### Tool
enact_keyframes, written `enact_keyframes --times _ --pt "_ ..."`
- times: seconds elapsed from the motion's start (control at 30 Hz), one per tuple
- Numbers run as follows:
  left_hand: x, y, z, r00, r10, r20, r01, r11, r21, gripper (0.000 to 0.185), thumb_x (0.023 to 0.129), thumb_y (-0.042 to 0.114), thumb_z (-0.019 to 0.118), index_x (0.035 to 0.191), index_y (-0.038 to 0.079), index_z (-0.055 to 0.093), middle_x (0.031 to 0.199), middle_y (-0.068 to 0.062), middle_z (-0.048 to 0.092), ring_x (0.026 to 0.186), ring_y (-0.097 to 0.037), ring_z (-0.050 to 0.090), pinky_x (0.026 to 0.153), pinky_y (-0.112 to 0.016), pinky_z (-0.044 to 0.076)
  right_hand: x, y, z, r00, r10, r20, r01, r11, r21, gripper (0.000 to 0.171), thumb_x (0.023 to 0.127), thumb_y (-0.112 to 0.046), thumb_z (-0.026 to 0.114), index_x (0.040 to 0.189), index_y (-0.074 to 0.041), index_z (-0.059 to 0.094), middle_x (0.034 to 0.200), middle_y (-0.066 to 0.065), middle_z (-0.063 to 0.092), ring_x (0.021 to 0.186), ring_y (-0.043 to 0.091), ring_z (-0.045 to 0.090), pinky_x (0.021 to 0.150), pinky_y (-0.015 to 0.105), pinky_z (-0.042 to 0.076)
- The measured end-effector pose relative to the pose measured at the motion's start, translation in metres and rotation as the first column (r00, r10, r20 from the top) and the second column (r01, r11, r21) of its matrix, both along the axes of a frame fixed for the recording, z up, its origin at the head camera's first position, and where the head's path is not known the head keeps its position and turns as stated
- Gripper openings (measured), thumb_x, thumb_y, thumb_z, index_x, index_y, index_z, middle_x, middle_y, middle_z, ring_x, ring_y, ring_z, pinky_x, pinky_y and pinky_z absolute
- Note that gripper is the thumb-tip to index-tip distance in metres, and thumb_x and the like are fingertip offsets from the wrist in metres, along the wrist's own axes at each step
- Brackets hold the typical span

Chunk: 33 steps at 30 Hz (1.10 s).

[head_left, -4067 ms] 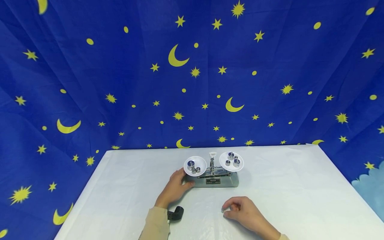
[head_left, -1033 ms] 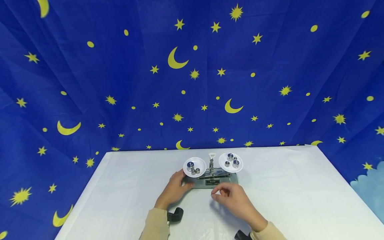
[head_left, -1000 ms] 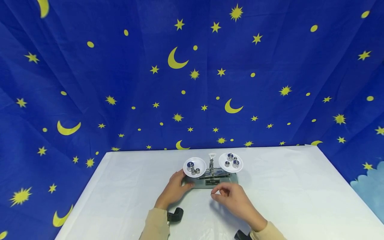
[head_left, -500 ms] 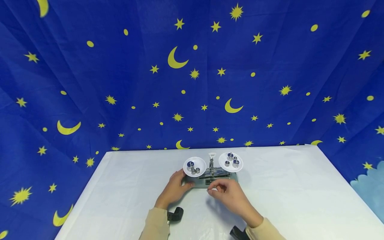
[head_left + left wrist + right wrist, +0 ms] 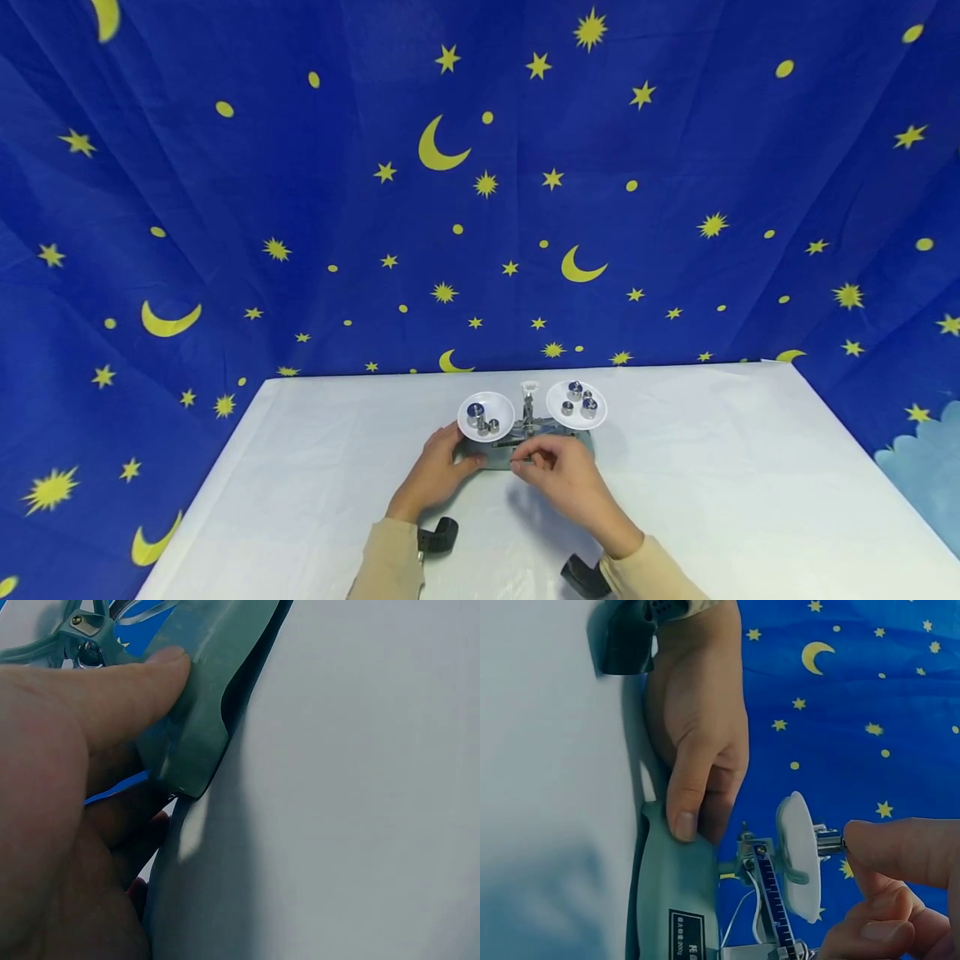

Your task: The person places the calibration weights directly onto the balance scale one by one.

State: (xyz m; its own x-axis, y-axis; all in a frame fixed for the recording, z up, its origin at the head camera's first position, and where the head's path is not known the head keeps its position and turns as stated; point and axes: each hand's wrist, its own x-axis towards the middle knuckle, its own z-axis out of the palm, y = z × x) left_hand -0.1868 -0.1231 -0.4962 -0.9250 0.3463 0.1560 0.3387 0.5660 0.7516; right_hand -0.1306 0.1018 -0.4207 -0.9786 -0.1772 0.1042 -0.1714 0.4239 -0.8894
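2 hands work at a small balance scale [image 5: 528, 450] standing near the middle of the white table [image 5: 300, 467], a little toward its far edge. Farthest left, the left hand [image 5: 438, 471] rests against the left end of the grey base, thumb laid flat on top and the other fingers tucked round the end beneath it, as the left wrist view shows; that hold probably steadies the base so the beam can be loaded without the whole thing sliding. Just right of it sits the left pan [image 5: 486, 414], carrying 3 metal weights. The pointer post [image 5: 529, 402] rises between the pans. In front of the post, the right hand [image 5: 558, 475] hovers over the base with thumb and forefinger pressed together on a small weight [image 5: 513, 461], held just short of the left pan's near rim; the right wrist view shows that pinch close beside the pan's edge. The right pan [image 5: 576, 405] holds 4 weights and looks about level with its partner. A pinch grip suits so small a piece and keeps the palm away from the pan. Bare tabletop lies well to both sides and in front, while the starry blue backdrop [image 5: 675, 208] closes the far edge.
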Motion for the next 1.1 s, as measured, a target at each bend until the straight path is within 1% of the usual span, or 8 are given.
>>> enact_keyframes --times 0.2,0.4,0.53,0.63,0.77,0.9,1.1 --pt "0.002 0.001 0.003 0.999 0.005 0.034 -0.005 1.000 -0.005 0.063 0.093 0.024 0.072 0.148 0.005 0.049 0.152 -0.014 0.047 0.143 -0.033 0.040 0.123 -0.054 0.018 -0.005 -0.004 0.002 1.000 -0.010 -0.015 0.010 1.000 -0.019 0.005 0.082 -0.007 0.079 0.085 -0.008 0.076 0.062 -0.006 0.049 0.056 0.006 0.043 0.049 0.017 0.033" --pt "0.000 0.001 0.003 1.000 0.005 0.017 -0.005 1.000 -0.006 0.062 0.093 0.025 0.072 0.146 0.004 0.050 0.150 -0.016 0.049 0.142 -0.035 0.041 0.122 -0.056 0.019 -0.008 -0.007 0.004 0.998 -0.047 -0.029 0.046 0.999 -0.025 0.008 0.080 -0.006 0.080 0.083 -0.013 0.076 0.062 -0.006 0.049 0.057 0.006 0.044 0.050 0.018 0.035" --pt "0.001 0.001 0.003 1.000 0.007 0.018 -0.007 1.000 -0.008 0.062 0.093 0.026 0.072 0.146 0.004 0.050 0.150 -0.016 0.050 0.142 -0.036 0.041 0.122 -0.056 0.019 -0.010 -0.009 0.003 0.996 -0.076 -0.050 0.074 0.997 -0.037 0.008 0.080 -0.005 0.080 0.083 -0.013 0.076 0.062 -0.006 0.048 0.058 0.007 0.045 0.051 0.018 0.036" --pt "0.001 0.001 0.003 1.000 0.005 0.023 -0.005 1.000 -0.008 0.062 0.093 0.026 0.072 0.146 0.004 0.050 0.150 -0.016 0.049 0.142 -0.035 0.041 0.122 -0.056 0.018 -0.012 -0.010 0.003 0.992 -0.098 -0.078 0.096 0.995 -0.034 0.008 0.080 -0.005 0.079 0.083 -0.012 0.076 0.062 -0.007 0.047 0.058 0.006 0.045 0.051 0.018 0.036" --pt "0.001 0.001 0.003 1.000 -0.002 0.014 0.002 1.000 -0.012 0.062 0.093 0.027 0.072 0.146 0.004 0.050 0.150 -0.016 0.049 0.142 -0.036 0.041 0.122 -0.058 0.019 -0.013 -0.013 0.003 0.984 -0.134 -0.113 0.135 0.991 -0.002 0.009 0.081 -0.006 0.079 0.083 -0.014 0.076 0.061 -0.008 0.047 0.056 0.006 0.045 0.050 0.019 0.037" --pt "0.001 0.000 0.002 1.000 0.000 0.011 0.000 1.000 -0.009 0.062 0.093 0.027 0.071 0.146 0.003 0.050 0.150 -0.017 0.049 0.142 -0.037 0.041 0.122 -0.057 0.019 -0.016 -0.014 0.002 0.980 -0.154 -0.127 0.158 0.987 0.023 0.009 0.081 -0.007 0.079 0.084 -0.015 0.077 0.061 -0.009 0.047 0.056 0.007 0.045 0.050 0.019 0.037" --pt "0.000 0.001 0.001 0.999 0.008 0.034 -0.008 1.000 -0.008 0.061 0.093 0.026 0.071 0.147 0.005 0.050 0.151 -0.015 0.048 0.143 -0.034 0.040 0.123 -0.055 0.017 -0.019 -0.016 0.002 0.974 -0.172 -0.149 0.175 0.985 0.007 0.006 0.082 -0.008 0.078 0.085 -0.013 0.077 0.060 -0.009 0.047 0.055 0.007 0.045 0.048 0.019 0.036"
